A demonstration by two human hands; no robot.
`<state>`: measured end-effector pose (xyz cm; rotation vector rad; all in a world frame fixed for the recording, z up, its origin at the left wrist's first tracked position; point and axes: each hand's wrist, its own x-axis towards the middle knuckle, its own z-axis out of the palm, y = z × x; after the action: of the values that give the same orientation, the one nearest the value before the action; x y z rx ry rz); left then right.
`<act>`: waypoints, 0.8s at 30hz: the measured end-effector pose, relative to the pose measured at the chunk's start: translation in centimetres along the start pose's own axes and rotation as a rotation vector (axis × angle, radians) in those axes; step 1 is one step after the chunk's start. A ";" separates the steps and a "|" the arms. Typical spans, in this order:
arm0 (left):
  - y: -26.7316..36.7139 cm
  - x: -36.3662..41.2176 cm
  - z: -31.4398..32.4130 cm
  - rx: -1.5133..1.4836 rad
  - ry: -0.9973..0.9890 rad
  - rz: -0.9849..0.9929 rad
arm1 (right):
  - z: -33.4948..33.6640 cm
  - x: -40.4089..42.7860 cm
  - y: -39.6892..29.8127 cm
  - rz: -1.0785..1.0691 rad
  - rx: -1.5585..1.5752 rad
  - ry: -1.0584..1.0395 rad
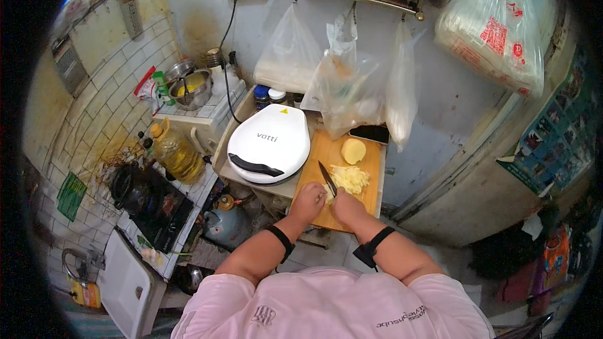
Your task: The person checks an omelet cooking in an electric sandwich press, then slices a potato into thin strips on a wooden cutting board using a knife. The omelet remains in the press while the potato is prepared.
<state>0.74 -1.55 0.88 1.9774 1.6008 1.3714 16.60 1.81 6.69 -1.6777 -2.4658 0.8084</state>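
My right hand grips a knife, its dark blade pointing away from me over a wooden cutting board. With bent fingers, my left hand holds a pale sliced piece, apparently potato, close to the left side of the blade. Some of that piece is hidden by my fingers. Right of the knife lies a heap of pale yellow strips. Beyond the heap rests a peeled, cut potato on the board.
A white electric griddle with a black handle, lid down, stands left of the board. Plastic bags hang over the board's far edge, near a black phone-like slab. Farther left are an oil jug, a steel bowl and a sink.
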 end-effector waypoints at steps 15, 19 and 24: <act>0.0 0.2 0.0 -0.009 -0.021 -0.101 | -1.7 -2.4 -1.9 -0.004 -0.092 -0.053; -0.2 0.1 -0.2 -0.013 -0.056 -0.067 | -1.5 -2.0 -1.5 0.011 -0.075 -0.073; 1.0 0.0 -0.3 0.033 0.001 -0.045 | 0.1 -1.0 -0.5 0.034 -0.034 -0.038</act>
<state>1.14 -1.98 1.71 1.9466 1.6681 1.3382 16.54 0.79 7.05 -1.7359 -2.4965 0.8142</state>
